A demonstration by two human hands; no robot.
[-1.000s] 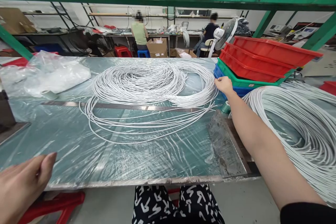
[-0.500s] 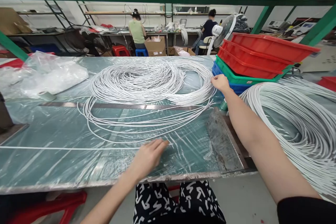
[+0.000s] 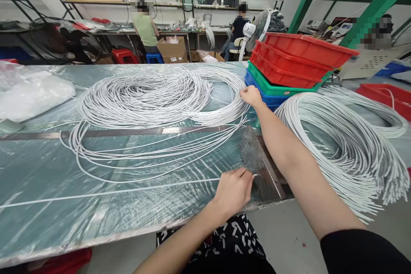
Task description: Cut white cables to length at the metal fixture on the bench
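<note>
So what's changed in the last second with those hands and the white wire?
The left hand swept rightward from the near left corner of the table, and its fingers now pinch a single wire drawn straight across, its end by the metal plate. That strand was not laid out at first. The right hand stayed at the right edge of the wire coil; the steel ruler lies as before.

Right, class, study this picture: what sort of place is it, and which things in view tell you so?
Probably a factory workshop: big coils of white cable on a plastic-covered bench, a long steel ruler laid across it, stacked plastic bins, and people seated at benches behind.
</note>
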